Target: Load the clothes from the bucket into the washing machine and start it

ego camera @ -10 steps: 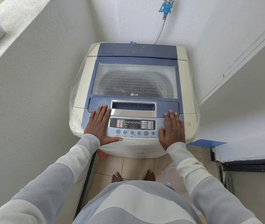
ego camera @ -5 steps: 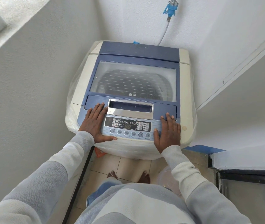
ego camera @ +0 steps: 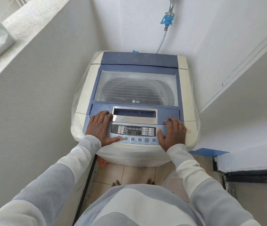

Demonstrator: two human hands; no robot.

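My left hand (ego camera: 99, 128) and right hand (ego camera: 172, 132) lie flat, fingers straight, gripping nothing, on the cream-and-blue top-loading washing machine (ego camera: 139, 60), lid down; row of round grey buttons (ego camera: 139, 139) runs crosswise between them, left thumb touching leftmost one.

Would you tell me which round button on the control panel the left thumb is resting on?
The leftmost button of the row: the thumb of the left hand partly covers it, while the others to its right lie uncovered.

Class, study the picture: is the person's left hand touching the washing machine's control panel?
Touching. The head view shows the left hand lying flat on the left end of the control panel, with its thumb across the button row.
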